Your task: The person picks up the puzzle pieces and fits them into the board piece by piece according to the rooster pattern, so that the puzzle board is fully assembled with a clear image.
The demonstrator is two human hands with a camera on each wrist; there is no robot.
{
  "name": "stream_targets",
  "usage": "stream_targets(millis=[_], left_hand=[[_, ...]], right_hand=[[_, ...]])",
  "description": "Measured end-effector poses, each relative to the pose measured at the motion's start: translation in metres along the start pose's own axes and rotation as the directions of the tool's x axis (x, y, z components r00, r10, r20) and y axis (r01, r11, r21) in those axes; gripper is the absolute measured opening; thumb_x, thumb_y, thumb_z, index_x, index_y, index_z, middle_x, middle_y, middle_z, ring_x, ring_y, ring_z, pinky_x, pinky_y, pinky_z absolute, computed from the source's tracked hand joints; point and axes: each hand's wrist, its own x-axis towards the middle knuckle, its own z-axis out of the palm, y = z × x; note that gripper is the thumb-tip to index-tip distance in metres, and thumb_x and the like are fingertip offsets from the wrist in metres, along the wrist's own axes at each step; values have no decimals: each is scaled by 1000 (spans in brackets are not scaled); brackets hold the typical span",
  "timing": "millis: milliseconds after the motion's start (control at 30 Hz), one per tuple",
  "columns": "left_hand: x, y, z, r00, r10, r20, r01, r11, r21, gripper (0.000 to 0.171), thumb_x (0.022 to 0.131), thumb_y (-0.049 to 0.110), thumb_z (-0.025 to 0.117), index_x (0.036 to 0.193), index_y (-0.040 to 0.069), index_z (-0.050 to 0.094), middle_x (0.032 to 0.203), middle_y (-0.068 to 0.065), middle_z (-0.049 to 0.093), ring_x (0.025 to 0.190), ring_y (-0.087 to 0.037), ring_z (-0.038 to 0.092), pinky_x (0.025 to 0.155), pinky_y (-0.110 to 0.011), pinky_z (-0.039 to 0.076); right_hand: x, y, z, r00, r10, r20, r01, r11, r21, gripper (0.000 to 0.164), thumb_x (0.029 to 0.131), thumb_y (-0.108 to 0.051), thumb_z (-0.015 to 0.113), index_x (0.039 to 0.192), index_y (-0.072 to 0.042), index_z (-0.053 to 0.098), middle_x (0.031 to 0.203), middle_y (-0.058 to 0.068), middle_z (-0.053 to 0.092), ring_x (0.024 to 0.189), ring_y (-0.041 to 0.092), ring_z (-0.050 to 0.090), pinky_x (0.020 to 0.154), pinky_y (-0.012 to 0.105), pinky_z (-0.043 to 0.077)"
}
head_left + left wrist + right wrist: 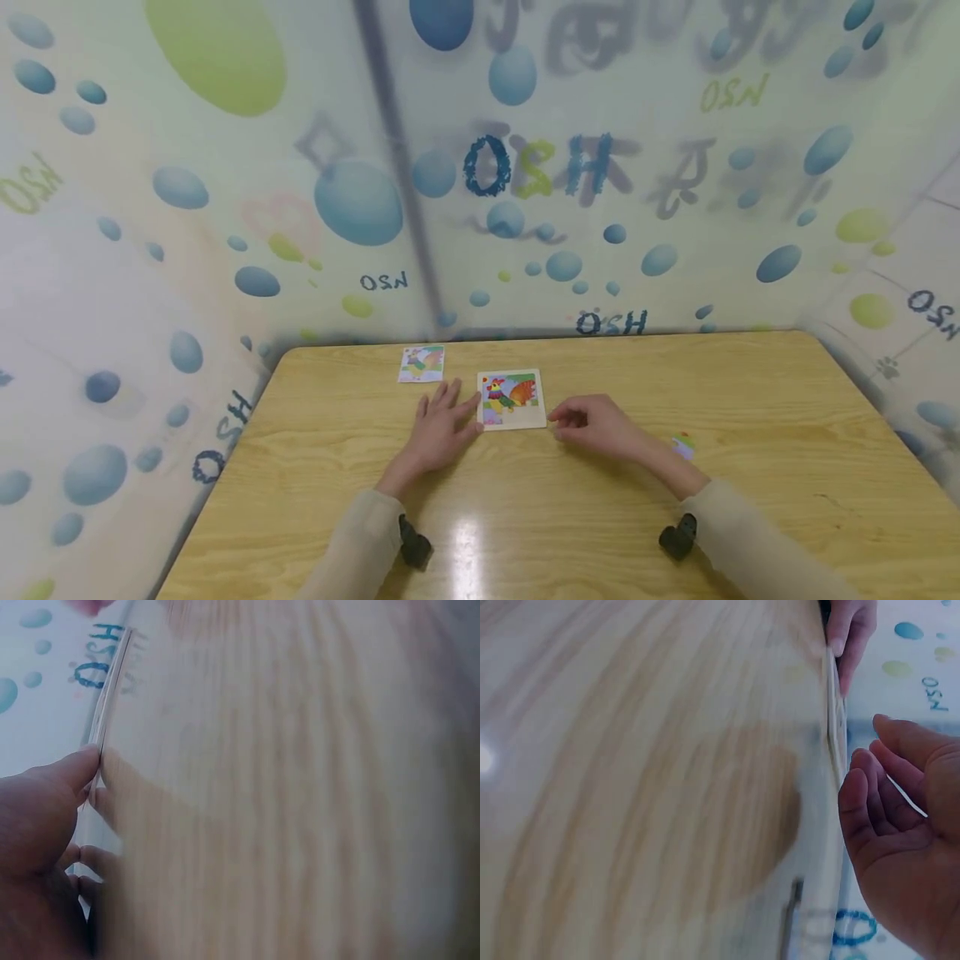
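A square rooster jigsaw puzzle (pixel 512 400) in a pale frame lies on the wooden table; the lower right of its picture is bare. My left hand (pixel 438 429) lies flat with spread fingers, thumb and index finger touching the frame's left edge. In the left wrist view that thumb (pixel 64 772) meets the frame's thin edge. Just right of the frame hovers my right hand (pixel 596 425), its fingers loosely bent and holding nothing. The right wrist view shows a gap between thumb and fingers of this hand (pixel 900 817). A colourful puzzle piece (pixel 682 446) lies beside the right forearm.
A square card (pixel 422 364) with a paler rooster picture lies near the back edge, left of the puzzle. The wooden table (pixel 540 533) meets a wall (pixel 480 250) printed with blue and green dots. Dark wrist cameras (pixel 678 536) sit at both sleeves.
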Motion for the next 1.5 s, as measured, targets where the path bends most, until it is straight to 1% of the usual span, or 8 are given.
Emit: stream_targets(millis=[167, 300, 433, 667, 833, 1000, 1233, 1500], left_hand=[[-1, 0, 1, 1000, -16, 1, 16, 1000, 8, 54, 105, 33, 58, 152, 9, 50, 165, -27, 20, 153, -47, 10, 119, -68, 2], [-1, 0, 2, 1000, -4, 2, 4, 1000, 10, 55, 105, 34, 58, 153, 8, 49, 165, -27, 20, 153, -47, 10, 118, -68, 3], [-1, -2, 2, 1000, 8, -2, -8, 1000, 0, 55, 105, 34, 58, 153, 8, 49, 165, -29, 20, 153, -49, 11, 118, -69, 2], [4, -10, 7, 1000, 4, 0, -4, 1000, 0, 58, 105, 40, 56, 156, 14, 45, 167, -24, 15, 155, -43, 6, 119, -66, -1], [6, -12, 9, 1000, 7, -10, -7, 1000, -12, 58, 105, 39, 56, 155, 13, 45, 167, -23, 15, 155, -42, 5, 119, -66, -1], [2, -4, 3, 1000, -8, 7, 8, 1000, 9, 56, 105, 36, 58, 154, 10, 48, 166, -25, 18, 154, -45, 8, 119, -67, 1], [-1, -2, 1, 1000, -19, 22, 19, 1000, 15, 56, 105, 36, 57, 154, 11, 48, 166, -25, 18, 154, -44, 8, 119, -67, 2], [0, -4, 3, 1000, -9, 7, 9, 1000, 23, 56, 105, 37, 57, 154, 11, 48, 166, -25, 18, 154, -45, 9, 119, -67, 2]], right_hand=[[-19, 18, -19, 997, 64, -47, -65, 998, -19, 16, 93, -11, 75, 108, -5, 76, 91, -4, 68, 83, 13, 59, 71, 28, 51], [-32, 30, -32, 993, 77, -84, -79, 997, -26, 16, 94, -11, 74, 108, -3, 75, 90, -3, 68, 81, 14, 60, 70, 28, 52], [-43, 37, -44, 993, 84, -85, -86, 996, -16, 18, 94, -14, 74, 109, -3, 74, 89, -2, 67, 81, 16, 60, 68, 27, 52], [-55, 43, -53, 992, 80, -94, -84, 996, -41, 18, 92, -11, 76, 107, -2, 74, 89, -3, 68, 80, 13, 61, 69, 27, 53], [-62, 45, -56, 991, 93, -100, -98, 994, -41, 20, 88, -9, 80, 107, -2, 74, 91, -2, 68, 80, 13, 60, 69, 26, 52], [-68, 51, -60, 993, 91, -71, -94, 995, -41, 27, 84, -6, 82, 109, -1, 73, 91, -1, 66, 79, 13, 58, 67, 26, 51], [-73, 57, -62, 997, 70, 32, -69, 997, -33, 35, 84, -13, 85, 114, -1, 70, 98, 1, 66, 82, 10, 59, 70, 26, 53], [-68, 50, -63, 998, 19, 66, -13, 996, -87, 24, 84, -11, 85, 104, -6, 72, 96, 0, 62, 80, 10, 55, 69, 26, 50]])
